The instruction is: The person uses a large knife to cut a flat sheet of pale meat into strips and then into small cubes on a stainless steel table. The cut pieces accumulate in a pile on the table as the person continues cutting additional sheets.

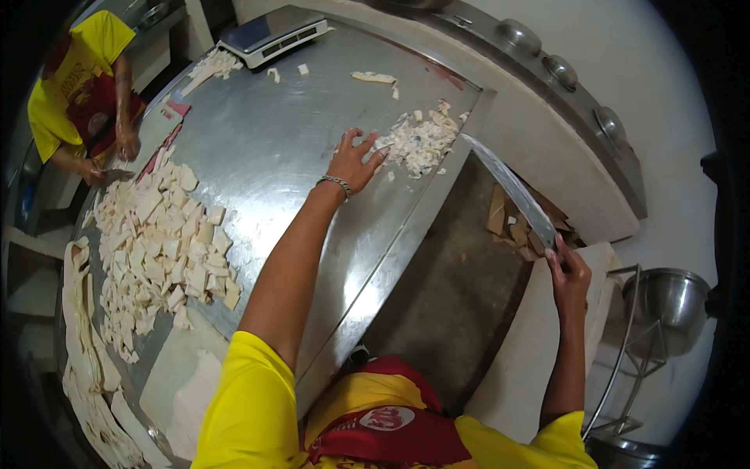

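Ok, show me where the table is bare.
The table is free in the middle, between the big pale heap, the scale and the left hand. A narrower patch lies between the left forearm and the table's right edge. It is crowded along the left, with that heap, the long strips and a white board, and under the scrap pile.

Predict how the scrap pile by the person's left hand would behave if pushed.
The scrap pile would probably spread rather than move as one, being many small pieces. Its irregular bits look soft. The smooth, shiny metal table might let them slide.
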`<control>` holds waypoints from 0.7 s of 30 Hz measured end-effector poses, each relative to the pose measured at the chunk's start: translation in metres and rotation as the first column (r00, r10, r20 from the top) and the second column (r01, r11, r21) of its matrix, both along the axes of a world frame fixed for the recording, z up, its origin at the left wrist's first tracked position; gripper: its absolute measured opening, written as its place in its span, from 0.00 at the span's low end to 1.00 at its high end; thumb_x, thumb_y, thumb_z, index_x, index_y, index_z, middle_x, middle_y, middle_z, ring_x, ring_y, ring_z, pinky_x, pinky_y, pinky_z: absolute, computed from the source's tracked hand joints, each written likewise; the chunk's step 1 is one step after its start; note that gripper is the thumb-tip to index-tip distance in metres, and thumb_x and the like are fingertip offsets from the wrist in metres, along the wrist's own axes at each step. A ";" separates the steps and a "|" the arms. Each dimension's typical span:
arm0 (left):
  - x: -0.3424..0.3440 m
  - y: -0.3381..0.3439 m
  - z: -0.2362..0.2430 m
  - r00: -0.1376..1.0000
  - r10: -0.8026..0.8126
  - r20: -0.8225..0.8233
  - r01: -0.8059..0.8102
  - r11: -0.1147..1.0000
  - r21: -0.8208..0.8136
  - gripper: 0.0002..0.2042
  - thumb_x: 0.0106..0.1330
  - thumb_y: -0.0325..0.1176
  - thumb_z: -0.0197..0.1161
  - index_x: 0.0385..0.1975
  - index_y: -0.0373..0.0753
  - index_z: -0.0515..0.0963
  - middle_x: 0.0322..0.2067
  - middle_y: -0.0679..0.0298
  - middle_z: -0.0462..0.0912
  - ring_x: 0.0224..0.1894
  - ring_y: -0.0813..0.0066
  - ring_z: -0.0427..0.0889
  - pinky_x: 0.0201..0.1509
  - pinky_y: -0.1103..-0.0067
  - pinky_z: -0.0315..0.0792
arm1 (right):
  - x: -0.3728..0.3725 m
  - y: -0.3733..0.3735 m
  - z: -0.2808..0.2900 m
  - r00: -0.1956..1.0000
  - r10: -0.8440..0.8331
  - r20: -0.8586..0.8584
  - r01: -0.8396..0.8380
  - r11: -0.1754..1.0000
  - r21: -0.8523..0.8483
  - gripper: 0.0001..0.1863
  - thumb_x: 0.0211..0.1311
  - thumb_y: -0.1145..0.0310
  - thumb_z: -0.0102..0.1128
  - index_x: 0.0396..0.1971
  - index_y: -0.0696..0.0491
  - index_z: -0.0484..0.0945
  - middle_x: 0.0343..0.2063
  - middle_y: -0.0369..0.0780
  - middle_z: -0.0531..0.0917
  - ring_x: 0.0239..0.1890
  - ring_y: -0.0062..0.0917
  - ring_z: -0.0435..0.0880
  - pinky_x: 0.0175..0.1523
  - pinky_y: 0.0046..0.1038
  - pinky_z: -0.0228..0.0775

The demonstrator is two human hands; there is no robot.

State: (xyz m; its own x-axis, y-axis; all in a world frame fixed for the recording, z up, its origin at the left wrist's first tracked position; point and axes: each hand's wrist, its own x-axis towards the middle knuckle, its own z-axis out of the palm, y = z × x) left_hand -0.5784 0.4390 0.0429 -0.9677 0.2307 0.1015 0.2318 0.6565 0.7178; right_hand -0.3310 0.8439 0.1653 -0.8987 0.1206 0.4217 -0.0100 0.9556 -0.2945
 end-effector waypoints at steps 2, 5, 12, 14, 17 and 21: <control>0.019 -0.028 -0.005 0.999 -0.041 0.003 0.040 0.990 0.134 0.34 0.69 0.54 0.63 0.72 0.47 0.66 0.69 0.54 0.65 0.62 0.57 0.77 0.64 0.64 0.74 | 0.018 -0.005 -0.015 0.994 -0.068 0.088 0.085 0.976 -0.201 0.20 0.66 0.67 0.68 0.56 0.57 0.82 0.40 0.46 0.87 0.39 0.26 0.85 0.46 0.28 0.75; 0.075 -0.105 0.012 0.983 -0.045 0.176 0.025 0.993 0.115 0.33 0.65 0.47 0.69 0.68 0.44 0.70 0.61 0.54 0.75 0.57 0.56 0.81 0.63 0.66 0.75 | 0.038 -0.014 -0.050 0.973 -0.082 0.215 0.172 0.880 -0.443 0.20 0.70 0.69 0.65 0.57 0.61 0.80 0.48 0.45 0.87 0.48 0.23 0.82 0.57 0.27 0.72; 0.319 -0.305 0.010 0.919 0.223 0.326 -0.134 0.953 -0.273 0.34 0.47 0.36 0.82 0.57 0.41 0.77 0.55 0.55 0.78 0.58 0.55 0.76 0.66 0.65 0.69 | 0.051 -0.074 -0.140 0.936 0.245 0.253 0.001 0.716 -0.698 0.19 0.71 0.71 0.62 0.58 0.62 0.79 0.53 0.44 0.84 0.54 0.25 0.81 0.63 0.29 0.70; 0.361 -0.307 0.022 0.883 0.320 0.342 -0.207 0.922 -0.327 0.37 0.43 0.35 0.83 0.58 0.41 0.76 0.52 0.55 0.78 0.58 0.52 0.75 0.68 0.65 0.67 | 0.045 -0.099 -0.146 0.911 0.323 0.257 -0.057 0.716 -0.695 0.19 0.69 0.72 0.64 0.57 0.62 0.80 0.53 0.44 0.85 0.53 0.25 0.81 0.60 0.29 0.72; 0.401 -0.301 0.026 0.844 0.420 0.333 -0.292 0.881 -0.372 0.38 0.40 0.33 0.84 0.56 0.39 0.74 0.48 0.55 0.78 0.55 0.54 0.75 0.66 0.66 0.68 | 0.026 -0.152 -0.125 0.825 0.438 0.358 -0.098 0.734 -0.673 0.18 0.69 0.72 0.65 0.55 0.63 0.81 0.51 0.45 0.85 0.51 0.24 0.82 0.58 0.28 0.73; 0.415 -0.303 0.018 0.752 0.453 0.478 -0.370 0.891 -0.263 0.30 0.42 0.32 0.81 0.47 0.35 0.74 0.46 0.55 0.78 0.49 0.58 0.77 0.54 0.68 0.73 | 0.022 -0.194 -0.119 0.748 0.585 0.313 -0.250 0.685 -0.684 0.18 0.67 0.72 0.66 0.54 0.64 0.81 0.47 0.44 0.87 0.47 0.23 0.84 0.54 0.26 0.75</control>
State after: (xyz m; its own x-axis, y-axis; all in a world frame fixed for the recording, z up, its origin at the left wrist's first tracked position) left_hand -0.1633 0.1358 0.0612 -0.8685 -0.2311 -0.4384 -0.4601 0.7049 0.5399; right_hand -0.3092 0.6500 0.0459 -0.9617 -0.2603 -0.0860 -0.0651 0.5215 -0.8508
